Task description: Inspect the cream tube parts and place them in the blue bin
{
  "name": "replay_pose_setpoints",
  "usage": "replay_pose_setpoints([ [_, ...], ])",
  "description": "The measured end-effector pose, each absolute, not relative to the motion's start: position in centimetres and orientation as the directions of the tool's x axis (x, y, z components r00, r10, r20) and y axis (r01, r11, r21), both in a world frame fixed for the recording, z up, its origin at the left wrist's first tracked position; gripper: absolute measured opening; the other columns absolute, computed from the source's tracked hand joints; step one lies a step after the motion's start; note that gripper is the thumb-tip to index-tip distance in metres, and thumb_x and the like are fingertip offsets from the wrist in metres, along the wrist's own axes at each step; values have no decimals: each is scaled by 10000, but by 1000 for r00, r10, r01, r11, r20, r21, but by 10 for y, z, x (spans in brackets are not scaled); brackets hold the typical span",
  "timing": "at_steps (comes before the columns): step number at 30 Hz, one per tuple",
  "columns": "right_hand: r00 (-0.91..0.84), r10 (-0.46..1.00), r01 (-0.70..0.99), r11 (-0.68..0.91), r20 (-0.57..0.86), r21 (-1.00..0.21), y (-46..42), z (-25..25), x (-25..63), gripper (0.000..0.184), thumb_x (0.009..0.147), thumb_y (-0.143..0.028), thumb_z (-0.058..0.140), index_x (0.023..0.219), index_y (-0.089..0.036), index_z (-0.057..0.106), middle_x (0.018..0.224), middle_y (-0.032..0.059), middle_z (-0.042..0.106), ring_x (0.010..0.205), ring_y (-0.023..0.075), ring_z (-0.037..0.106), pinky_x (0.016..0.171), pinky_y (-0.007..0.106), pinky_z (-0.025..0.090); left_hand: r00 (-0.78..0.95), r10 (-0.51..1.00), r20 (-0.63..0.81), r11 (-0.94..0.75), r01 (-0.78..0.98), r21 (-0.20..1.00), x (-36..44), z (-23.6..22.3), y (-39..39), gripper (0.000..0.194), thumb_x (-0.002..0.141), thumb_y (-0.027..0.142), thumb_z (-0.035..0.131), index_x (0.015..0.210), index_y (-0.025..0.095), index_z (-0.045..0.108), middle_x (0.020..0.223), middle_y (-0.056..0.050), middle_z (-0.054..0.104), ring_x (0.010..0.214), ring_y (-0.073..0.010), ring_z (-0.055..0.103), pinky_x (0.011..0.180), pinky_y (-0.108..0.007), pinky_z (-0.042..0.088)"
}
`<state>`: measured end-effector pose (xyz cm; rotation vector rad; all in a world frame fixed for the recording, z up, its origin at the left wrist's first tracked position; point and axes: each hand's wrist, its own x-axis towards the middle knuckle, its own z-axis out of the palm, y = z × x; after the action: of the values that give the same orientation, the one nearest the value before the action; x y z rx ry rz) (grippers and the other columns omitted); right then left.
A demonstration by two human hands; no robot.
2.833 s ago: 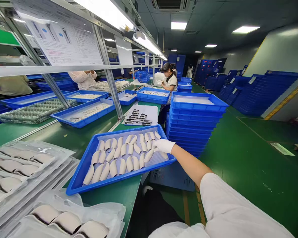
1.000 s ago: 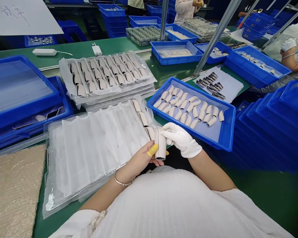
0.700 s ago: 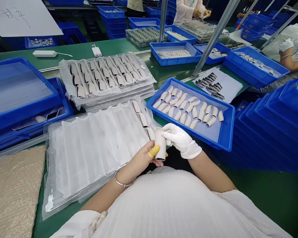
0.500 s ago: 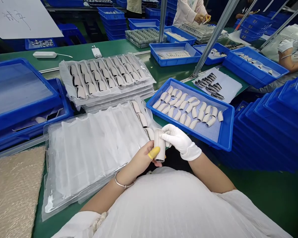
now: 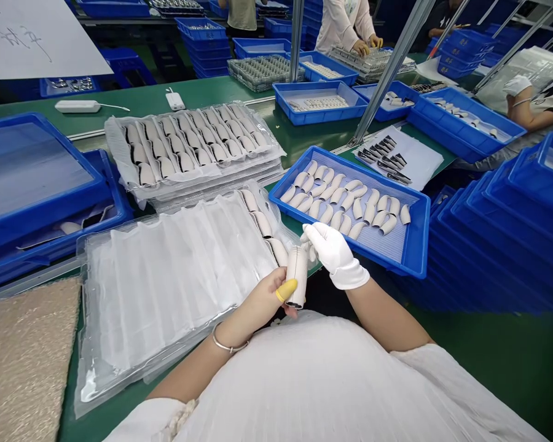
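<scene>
My left hand [image 5: 265,298], with a yellow finger cot on the thumb, is closed around a cream ribbed curved shell [image 5: 297,273]. A dark line runs along the shell's face, and its lower rim is dark. Just above the shell's upper right side is my white-gloved right hand [image 5: 332,250], fingers bent together; anything between its fingertips is hidden. Beside my left hand lies a clear tray [image 5: 86,368] covered by a white pleated sheet [image 5: 179,276]. Similar shells [image 5: 262,224] show along the tray's right side. Beyond my right hand stands a blue bin [image 5: 417,245] of loose cream shells [image 5: 336,195].
Stacked trays of shells [image 5: 191,141] stand behind the covered tray. Blue bins are piled at left [image 5: 27,166] and right [image 5: 502,233]. A slanted metal post [image 5: 387,80] rises beyond the shell bin. Dark pieces [image 5: 384,156] lie on white paper. Co-workers [image 5: 345,24] are across the table.
My right hand has lifted its fingers from the shell's face and moved slightly up. The shell has tilted a little in my left hand, which keeps hold of it.
</scene>
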<state>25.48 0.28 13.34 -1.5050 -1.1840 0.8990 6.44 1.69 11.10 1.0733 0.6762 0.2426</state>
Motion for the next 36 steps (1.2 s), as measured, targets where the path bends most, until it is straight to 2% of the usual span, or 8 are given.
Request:
replay_pose_setpoints([
  [5, 5, 998, 539, 56, 70, -840, -2, 144, 248, 486, 1001, -541, 433, 638, -224, 368, 602, -35, 361, 572, 129, 363, 595, 292, 354, 739, 554, -383, 409, 159, 898, 65, 99, 18, 549, 815, 612, 666, 1124, 168, 570, 803, -26, 633, 614, -165, 606, 526, -291, 529],
  [9, -33, 989, 582, 134, 141, -802, -2, 146, 243, 447, 987, -540, 437, 670, -228, 396, 646, -19, 403, 628, 149, 407, 673, 319, 400, 696, 603, -390, 367, 191, 910, 65, 97, 20, 502, 813, 586, 681, 1094, 182, 584, 804, -16, 606, 691, -196, 616, 570, -331, 566],
  [14, 28, 999, 260, 12, 20, -966, 0, 135, 243, 430, 975, -591, 460, 784, -209, 517, 659, -30, 468, 580, 122, 439, 564, 266, 417, 763, 532, -368, 486, 81, 870, 61, 104, 22, 626, 808, 710, 622, 1106, 160, 618, 824, -54, 682, 669, -189, 649, 641, -334, 567],
  [17, 72, 995, -20, -65, -66, -998, 1, 124, 241, 440, 928, -643, 529, 861, -209, 556, 606, -50, 473, 508, 102, 437, 487, 229, 392, 851, 400, -340, 718, -61, 693, 59, 104, 21, 708, 820, 771, 540, 1092, 128, 662, 897, -114, 730, 752, -199, 704, 704, -315, 575],
  [19, 94, 994, -149, -49, -63, -988, 0, 118, 236, 442, 900, -653, 573, 857, -213, 555, 605, -53, 473, 500, 94, 427, 481, 218, 386, 878, 340, -338, 829, -109, 548, 60, 102, 19, 620, 827, 691, 627, 1116, 145, 674, 960, -107, 741, 818, -186, 721, 729, -280, 581],
  [25, 167, 985, -235, -9, -49, -972, -1, 109, 227, 445, 859, -668, 620, 858, -225, 583, 713, -21, 554, 609, 120, 517, 597, 255, 479, 892, 317, -321, 912, -194, 362, 62, 99, 15, 603, 689, 604, 814, 1091, 169, 702, 902, -44, 737, 737, -118, 706, 672, -180, 570],
  [29, 89, 996, -241, 17, -5, -970, 2, 111, 231, 370, 892, -589, 630, 896, -219, 639, 924, 35, 666, 855, 168, 633, 853, 331, 529, 860, 379, -342, 890, -237, 390, 64, 105, 14, 614, 654, 611, 829, 1035, 143, 714, 846, -45, 719, 707, -114, 676, 695, -201, 565],
  [36, 89, 996, 45, -10, -6, -999, 5, 117, 239, 393, 855, -423, 688, 1189, -236, 602, 1229, 69, 644, 1094, 216, 631, 953, 390, 540, 746, 566, -350, 749, -288, 597, 66, 111, 15, 546, 693, 620, 796, 928, 136, 705, 835, -63, 699, 747, -157, 627, 715, -278, 528],
])
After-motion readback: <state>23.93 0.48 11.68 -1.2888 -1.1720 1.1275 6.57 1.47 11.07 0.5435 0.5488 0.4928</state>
